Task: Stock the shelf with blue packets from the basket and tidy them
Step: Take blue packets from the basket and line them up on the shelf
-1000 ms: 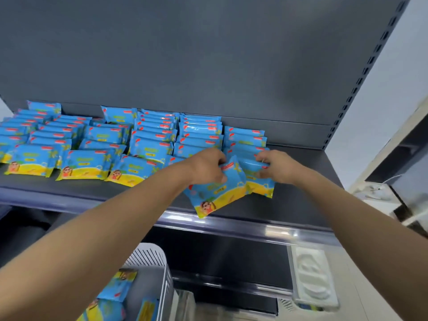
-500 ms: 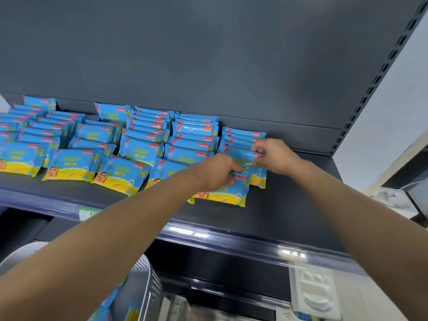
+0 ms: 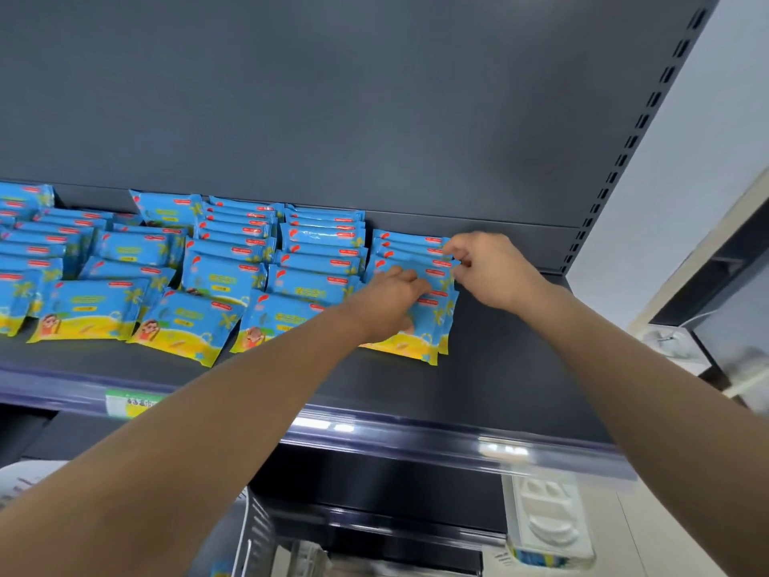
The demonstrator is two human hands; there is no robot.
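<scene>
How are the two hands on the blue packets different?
The left hand sits nearer, on the front packet; the right hand reaches farther back. The left hand covers a packet's face; the right hand pinches the back packets at their right edges with curled fingers. Both touch the rightmost row.

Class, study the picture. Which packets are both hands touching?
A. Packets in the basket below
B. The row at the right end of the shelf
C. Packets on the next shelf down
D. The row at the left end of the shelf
B: the left hand and the right hand are both on the right-end row of packets, with bare shelf just to its right.
</scene>
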